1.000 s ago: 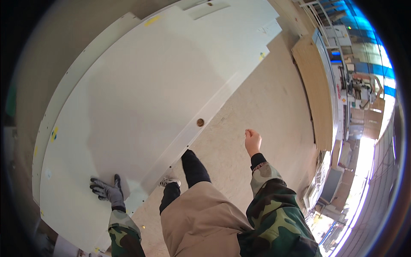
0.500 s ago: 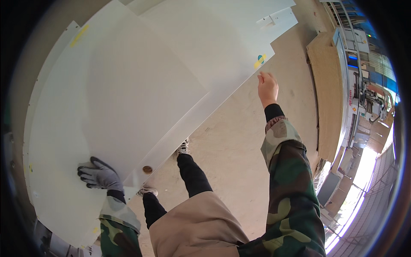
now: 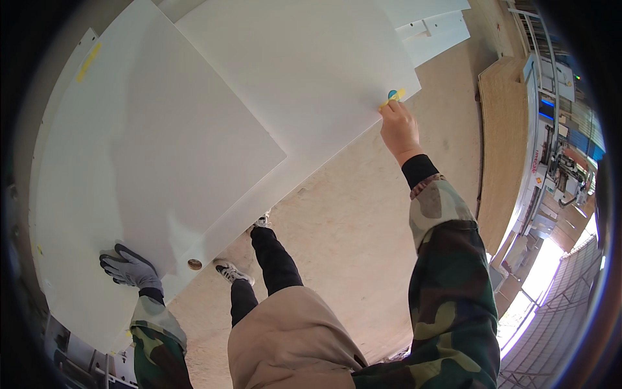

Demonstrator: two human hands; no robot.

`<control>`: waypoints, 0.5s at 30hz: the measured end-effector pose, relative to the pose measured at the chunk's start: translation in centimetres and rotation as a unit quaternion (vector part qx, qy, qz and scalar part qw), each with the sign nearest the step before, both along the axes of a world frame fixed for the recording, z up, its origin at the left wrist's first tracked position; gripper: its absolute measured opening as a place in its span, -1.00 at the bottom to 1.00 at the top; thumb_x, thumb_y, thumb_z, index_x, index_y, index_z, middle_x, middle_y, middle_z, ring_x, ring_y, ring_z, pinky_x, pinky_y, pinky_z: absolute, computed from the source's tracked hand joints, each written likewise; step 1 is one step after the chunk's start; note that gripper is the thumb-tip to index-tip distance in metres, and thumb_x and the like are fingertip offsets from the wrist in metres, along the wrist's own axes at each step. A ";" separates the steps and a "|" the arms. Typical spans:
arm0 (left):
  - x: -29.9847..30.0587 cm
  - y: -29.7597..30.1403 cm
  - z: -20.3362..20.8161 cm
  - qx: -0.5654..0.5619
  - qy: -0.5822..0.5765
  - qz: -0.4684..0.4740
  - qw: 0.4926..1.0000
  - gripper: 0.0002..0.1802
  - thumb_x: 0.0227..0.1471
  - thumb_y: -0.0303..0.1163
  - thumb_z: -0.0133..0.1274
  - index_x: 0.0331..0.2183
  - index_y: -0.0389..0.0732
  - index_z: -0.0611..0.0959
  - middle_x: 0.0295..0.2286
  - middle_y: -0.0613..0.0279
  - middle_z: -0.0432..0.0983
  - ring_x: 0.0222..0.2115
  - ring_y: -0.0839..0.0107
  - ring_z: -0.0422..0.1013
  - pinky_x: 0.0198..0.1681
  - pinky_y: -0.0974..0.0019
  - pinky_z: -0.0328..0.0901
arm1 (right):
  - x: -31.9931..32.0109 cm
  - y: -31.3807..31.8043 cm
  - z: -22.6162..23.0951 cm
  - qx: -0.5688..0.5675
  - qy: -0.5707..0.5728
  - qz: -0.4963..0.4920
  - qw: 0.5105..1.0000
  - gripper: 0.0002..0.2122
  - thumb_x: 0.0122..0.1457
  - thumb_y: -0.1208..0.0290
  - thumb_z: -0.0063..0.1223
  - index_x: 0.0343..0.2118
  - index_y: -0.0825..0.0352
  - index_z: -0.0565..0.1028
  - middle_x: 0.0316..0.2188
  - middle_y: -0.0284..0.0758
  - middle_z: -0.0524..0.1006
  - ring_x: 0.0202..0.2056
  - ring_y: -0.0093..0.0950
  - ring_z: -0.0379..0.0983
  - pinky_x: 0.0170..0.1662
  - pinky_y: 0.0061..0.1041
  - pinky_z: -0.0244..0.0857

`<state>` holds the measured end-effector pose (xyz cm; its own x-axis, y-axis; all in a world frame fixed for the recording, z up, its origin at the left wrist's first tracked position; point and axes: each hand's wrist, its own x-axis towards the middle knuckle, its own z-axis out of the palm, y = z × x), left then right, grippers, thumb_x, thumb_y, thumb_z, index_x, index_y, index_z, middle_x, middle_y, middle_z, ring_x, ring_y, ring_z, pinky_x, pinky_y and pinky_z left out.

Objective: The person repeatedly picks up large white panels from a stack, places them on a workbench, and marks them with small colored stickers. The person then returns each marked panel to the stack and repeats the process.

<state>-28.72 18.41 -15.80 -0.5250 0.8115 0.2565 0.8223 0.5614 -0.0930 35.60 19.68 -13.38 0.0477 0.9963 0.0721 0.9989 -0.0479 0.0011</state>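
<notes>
My left hand (image 3: 131, 268), in a grey glove with dark fingertips, lies flat on a large white panel (image 3: 214, 194) with its fingers spread. My bare right hand (image 3: 399, 129) is at the panel's right edge. Its thumb and fingers are pinched together at the near end of a yellow tape strip (image 3: 400, 94). Next to that strip is a small round teal spot (image 3: 392, 95). Part of the strip is hidden by my fingertips. A smaller white panel (image 3: 188, 123) appears to lie on top of the large one.
A round hole (image 3: 194, 264) sits near the large panel's front edge. Another yellow strip (image 3: 89, 63) is at the far left. A stack of tan boards (image 3: 502, 155) stands on the right, before machinery (image 3: 570, 162). My feet are on the concrete floor (image 3: 330, 240).
My right hand has moved from just off the panel's edge onto the yellow tape strip. The smaller panel's corner now lies farther left in view. My left hand stays flat on the panel.
</notes>
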 end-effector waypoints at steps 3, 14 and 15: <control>-0.1 -1.1 0.0 0.009 0.025 -0.007 1.000 -0.23 0.10 0.17 -0.38 0.16 -0.17 0.10 0.15 0.01 0.00 0.17 0.07 -0.06 0.14 -0.10 -0.11 | 0.0 -0.6 -1.1 0.012 0.028 -0.005 1.000 -0.96 -0.11 0.60 -0.05 -0.58 0.32 0.41 -0.47 -0.30 0.40 -0.36 -0.32 0.39 -0.33 -0.37 0.34; 2.2 -4.4 1.6 0.028 0.065 -0.038 0.997 -0.23 0.08 0.16 -0.30 0.16 -0.16 0.11 0.14 0.02 0.02 0.16 0.05 -0.06 0.13 -0.12 -0.11 | 2.8 -4.7 -3.9 -0.050 0.118 -0.158 0.979 -0.96 -0.12 0.56 -0.06 -0.55 0.30 0.42 -0.48 -0.28 0.47 -0.42 -0.27 0.42 -0.37 -0.38 0.33; 2.6 -4.6 1.7 0.032 0.069 -0.049 0.996 -0.23 0.08 0.16 -0.30 0.16 -0.16 0.11 0.13 0.01 0.03 0.16 0.02 -0.06 0.12 -0.13 -0.10 | 3.5 -5.0 -3.8 -0.039 0.179 -0.279 0.943 -0.94 -0.06 0.54 -0.09 -0.53 0.31 0.44 -0.49 -0.27 0.52 -0.47 -0.32 0.43 -0.42 -0.41 0.31</control>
<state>-26.09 13.76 -14.10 -0.3995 0.8372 0.3736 0.8557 0.4867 -0.1756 39.14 14.71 -17.23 0.5727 0.8109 -0.1203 0.7559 -0.5791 -0.3054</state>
